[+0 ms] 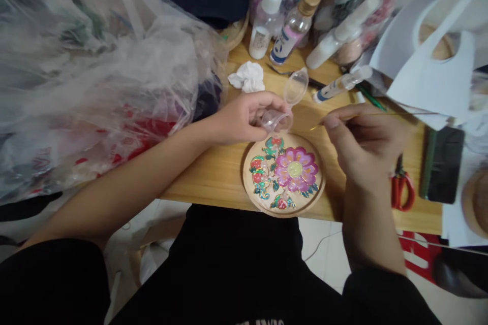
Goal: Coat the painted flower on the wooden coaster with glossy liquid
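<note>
A small clear plastic cup (281,121) with its hinged lid (296,86) flipped up is gripped in my left hand (249,116), tilted on its side. Pinched between the fingertips of my right hand (358,137) is a thin gold-coloured wire (316,127), its near end pointing toward the cup without touching it. Below both hands lies a round wooden plate (248,190) that bears a pink enamel-like flower (296,168) and smaller red and green motifs edged in gold. What the cup contains, if anything, I cannot make out.
Bottles, such as a gold-capped one (295,28), stand behind the crumpled tissue (247,77). A small bottle (341,86) lies beyond my right hand. Red-handled pliers (402,190) and a dark phone (442,165) are at the right. Clear plastic bags (114,71) crowd the left.
</note>
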A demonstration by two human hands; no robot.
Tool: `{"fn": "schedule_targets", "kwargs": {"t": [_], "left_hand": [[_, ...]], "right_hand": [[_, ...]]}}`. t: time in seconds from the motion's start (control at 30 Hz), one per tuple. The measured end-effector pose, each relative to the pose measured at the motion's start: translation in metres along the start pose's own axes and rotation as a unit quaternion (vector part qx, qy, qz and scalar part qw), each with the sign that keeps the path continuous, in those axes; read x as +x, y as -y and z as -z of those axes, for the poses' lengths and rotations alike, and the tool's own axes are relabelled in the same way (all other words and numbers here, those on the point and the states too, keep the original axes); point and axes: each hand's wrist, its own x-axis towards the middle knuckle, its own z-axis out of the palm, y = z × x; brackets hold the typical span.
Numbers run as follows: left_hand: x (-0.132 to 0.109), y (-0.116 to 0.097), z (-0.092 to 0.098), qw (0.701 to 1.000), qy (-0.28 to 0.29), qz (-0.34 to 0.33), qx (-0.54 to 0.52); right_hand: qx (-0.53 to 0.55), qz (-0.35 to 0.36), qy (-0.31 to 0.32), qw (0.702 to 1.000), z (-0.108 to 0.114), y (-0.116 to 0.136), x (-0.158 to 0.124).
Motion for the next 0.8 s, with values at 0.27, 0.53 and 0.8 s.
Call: {"fn": "schedule_targets", "kwargs": {"t": [0.27,0.53,0.8], "left_hand": [[-0.001,0.001,0.000,0.999,0.016,-0.006,0.040],[0.001,0.002,0.003,0.998,-0.005,0.019,0.066],[0.003,0.000,0.002,0.997,-0.027,0.018,0.068]], "right_hand": [[-0.139,0.110,0.011,0.984,-0.006,-0.002,0.003],[-0.170,0.116,0.061,0.977,-0.007,-0.005,0.005],[-0.103,0.075,0.132,0.983,-0.010,-0.011,0.010]]}}
